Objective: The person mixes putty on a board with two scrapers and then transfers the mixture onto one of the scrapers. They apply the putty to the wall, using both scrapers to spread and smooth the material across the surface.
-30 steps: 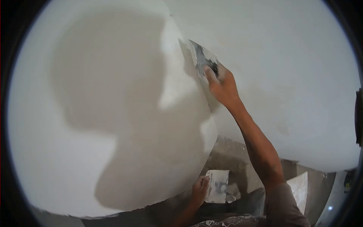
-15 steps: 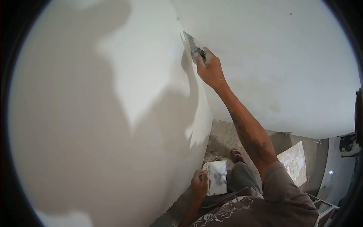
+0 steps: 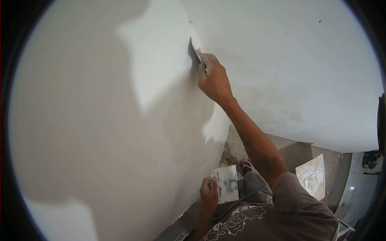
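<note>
My right hand [image 3: 214,76] grips a flat metal putty blade [image 3: 194,52] at the corner where two pale walls meet. The blade is seen nearly edge-on, its tip pointing up against the left wall [image 3: 100,120]. Low in the view, near my waist, my left hand [image 3: 210,192] holds a whitish rectangular plate [image 3: 227,182] with grey smears on its face. The thumb of that hand lies over the plate's left edge.
The right wall [image 3: 281,72] curves across the upper right. Below it, a square, stained board [image 3: 312,176] lies on the dusty floor [image 3: 295,152]. A dark object with a yellow mark [image 3: 370,160] is at the far right. A sandalled foot [image 3: 245,165] shows beside the plate.
My right hand has moved slightly left and down, and the blade has turned from showing its face to nearly edge-on. The plate in my left hand has shifted slightly up and left.
</note>
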A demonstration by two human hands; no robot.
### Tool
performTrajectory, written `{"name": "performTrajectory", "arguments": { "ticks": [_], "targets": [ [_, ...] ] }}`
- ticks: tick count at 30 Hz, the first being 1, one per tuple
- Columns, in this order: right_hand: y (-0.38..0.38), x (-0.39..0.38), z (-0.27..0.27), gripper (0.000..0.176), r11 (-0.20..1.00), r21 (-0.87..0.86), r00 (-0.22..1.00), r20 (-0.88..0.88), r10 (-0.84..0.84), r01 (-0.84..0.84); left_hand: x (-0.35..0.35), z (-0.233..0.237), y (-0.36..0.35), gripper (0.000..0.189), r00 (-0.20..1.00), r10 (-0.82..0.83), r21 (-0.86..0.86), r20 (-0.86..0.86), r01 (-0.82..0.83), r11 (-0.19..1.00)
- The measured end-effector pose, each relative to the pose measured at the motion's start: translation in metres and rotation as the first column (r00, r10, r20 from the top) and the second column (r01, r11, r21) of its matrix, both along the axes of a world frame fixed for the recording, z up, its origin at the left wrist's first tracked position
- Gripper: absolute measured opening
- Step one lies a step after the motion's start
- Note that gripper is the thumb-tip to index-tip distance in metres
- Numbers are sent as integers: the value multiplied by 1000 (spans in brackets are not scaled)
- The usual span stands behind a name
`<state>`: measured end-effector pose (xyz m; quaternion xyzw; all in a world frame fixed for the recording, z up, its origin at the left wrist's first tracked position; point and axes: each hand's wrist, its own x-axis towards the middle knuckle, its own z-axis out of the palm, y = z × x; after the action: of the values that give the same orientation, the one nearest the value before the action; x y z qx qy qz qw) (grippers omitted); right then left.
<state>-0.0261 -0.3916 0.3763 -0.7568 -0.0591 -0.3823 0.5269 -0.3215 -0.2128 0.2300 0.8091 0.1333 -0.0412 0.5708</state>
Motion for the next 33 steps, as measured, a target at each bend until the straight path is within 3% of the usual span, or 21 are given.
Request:
{"name": "performTrajectory", "arguments": {
  "ticks": [6,9,13,14,15,17,18,21,22,26,28,31,33],
  "targets": [
    [37,-41,0,62,998,-66,1000,30,4,-2,9,1,5,25,999,-35,-23,-6,35,999],
    [46,-75,-4,64,994,-65,994,57,92,-88,5,0,9,27,996,-86,21,-8,86,996],
    [20,-100,-7,56,952,-183,969,-65,238,-246,11,-2,11,28,992,-127,46,-7,127,991],
    [8,-99,-2,42,943,7,932,-149,329,-332,8,7,12,29,992,-127,46,-15,127,991],
    [-3,-92,-10,39,940,152,942,-95,323,-307,10,7,12,29,991,-129,40,-19,130,991],
    [-27,-68,-6,18,964,235,975,-154,163,-124,11,5,11,29,991,-133,31,-35,134,991],
    [-35,-45,-18,16,972,226,982,-162,95,-57,11,1,12,29,991,-132,44,-15,132,990],
    [-52,-17,-18,38,967,238,924,-344,167,-86,9,-12,16,27,991,-132,58,11,131,990],
    [-53,-12,-19,41,962,252,949,-262,176,-109,10,-10,16,27,992,-127,51,-13,127,991],
    [-54,-5,-9,38,971,205,950,-262,172,-119,10,-6,15,26,990,-106,35,-97,110,993],
    [-49,-7,-4,37,980,161,959,-238,156,-119,9,-10,14,26,994,-101,57,-38,103,993],
    [-30,7,-26,40,996,-76,989,144,-37,49,8,-10,13,25,996,-87,72,-27,89,993],
    [-19,10,-37,53,996,-80,996,79,-36,42,7,-13,13,25,997,-74,66,-28,76,995]
  ]
}}
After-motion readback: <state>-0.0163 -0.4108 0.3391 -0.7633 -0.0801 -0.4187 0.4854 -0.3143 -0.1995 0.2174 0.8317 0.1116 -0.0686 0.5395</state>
